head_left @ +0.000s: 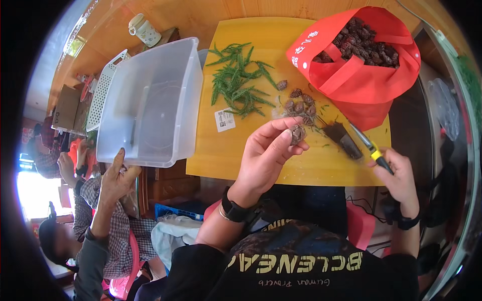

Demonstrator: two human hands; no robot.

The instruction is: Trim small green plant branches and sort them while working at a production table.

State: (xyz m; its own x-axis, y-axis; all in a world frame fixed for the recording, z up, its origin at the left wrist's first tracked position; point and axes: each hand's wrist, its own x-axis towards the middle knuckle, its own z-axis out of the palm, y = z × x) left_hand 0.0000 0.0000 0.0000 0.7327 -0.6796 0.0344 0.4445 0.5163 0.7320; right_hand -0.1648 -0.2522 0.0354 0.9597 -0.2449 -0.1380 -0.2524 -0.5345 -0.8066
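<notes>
Pinching a brown cone (298, 133) in the left hand (267, 155) above the yellow board (251, 155), the right hand (399, 175) grips a knife (365, 143), seemingly mid-trimming; next likely needs the blade brought leftward.

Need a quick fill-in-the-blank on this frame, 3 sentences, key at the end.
1. The left hand pinches a small brown ____ at its fingertips.
2. The right hand grips a tool with a ____ handle section.
3. The red bag of brown cones sits at the board's far ____ corner.

Missing words: cone; yellow; right
</notes>
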